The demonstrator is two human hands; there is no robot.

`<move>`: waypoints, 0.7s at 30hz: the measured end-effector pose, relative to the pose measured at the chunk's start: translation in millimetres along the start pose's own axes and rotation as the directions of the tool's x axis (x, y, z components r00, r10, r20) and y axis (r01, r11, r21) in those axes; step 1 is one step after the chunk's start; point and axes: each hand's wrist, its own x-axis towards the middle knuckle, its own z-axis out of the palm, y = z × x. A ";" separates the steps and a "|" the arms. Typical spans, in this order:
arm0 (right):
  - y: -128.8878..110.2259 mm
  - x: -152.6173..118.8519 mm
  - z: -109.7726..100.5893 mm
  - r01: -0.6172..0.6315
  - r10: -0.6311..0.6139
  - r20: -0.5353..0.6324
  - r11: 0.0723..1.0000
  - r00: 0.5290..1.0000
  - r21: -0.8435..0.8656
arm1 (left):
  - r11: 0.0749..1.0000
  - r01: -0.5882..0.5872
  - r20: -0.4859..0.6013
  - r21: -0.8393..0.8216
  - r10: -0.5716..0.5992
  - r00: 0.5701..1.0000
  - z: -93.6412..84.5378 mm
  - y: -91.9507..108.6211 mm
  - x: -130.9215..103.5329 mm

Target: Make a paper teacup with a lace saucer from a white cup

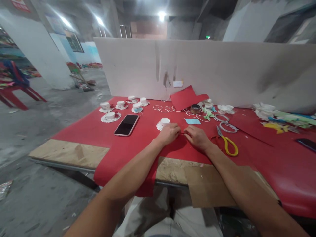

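Both my hands are closed near the middle of the red-covered table (148,144). My left hand (170,133) and my right hand (197,136) pinch a thin red strip (182,133), stretched across the small gap between them. Whether it is ribbon or cord I cannot tell. Just behind my left hand stands a small white paper hat (164,121) with a frilly brim, partly hidden by the hand. Scissors with yellow handles (230,146) lie to the right of my right hand, blades pointing away. A light blue paper piece (192,121) lies beyond the hands.
Several small white hats (111,116) stand at the left back, near a phone (126,125). Behind are red paper (184,98), a tape roll (195,108) and white cord (163,108). Coloured scraps (278,126) lie right. Brown cardboard (209,189) overhangs the front edge.
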 end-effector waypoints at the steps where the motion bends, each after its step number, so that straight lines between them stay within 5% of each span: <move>1: 0.1 -0.7 0.3 -0.010 0.009 0.013 1.000 1.000 0.024 | 1.000 -0.003 0.008 -0.003 0.003 1.000 -0.2 -0.4 -0.1; 13: 3.0 -2.3 -1.9 -0.063 0.023 0.194 0.977 0.981 0.203 | 0.994 -0.011 0.172 -0.111 0.030 0.985 4.0 -2.1 -3.5; 21: 5.4 -0.3 -3.7 -0.108 0.014 0.284 0.942 0.959 0.318 | 0.973 0.107 0.245 -0.204 -0.056 0.968 7.8 -2.4 -1.2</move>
